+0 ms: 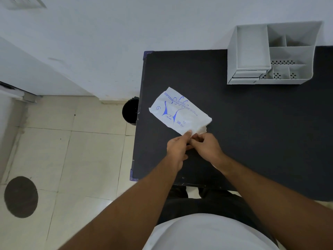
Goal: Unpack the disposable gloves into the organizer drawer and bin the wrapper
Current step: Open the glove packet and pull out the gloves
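A white pack of disposable gloves (177,112) with blue print lies on the black table (252,132), near its left edge. My left hand (177,150) pinches the pack's near corner. My right hand (207,147) meets it there, fingers closed on the same corner, where crumpled white plastic bulges out. A grey organizer (270,55) stands at the table's far right, its drawers (246,75) at the lower front left, shut. A black bin (130,110) stands on the floor, just left of the table.
A white wall runs behind the table. The tiled floor (72,150) to the left has a dark round patch (20,196). My dark trousers and white shirt fill the bottom of the view.
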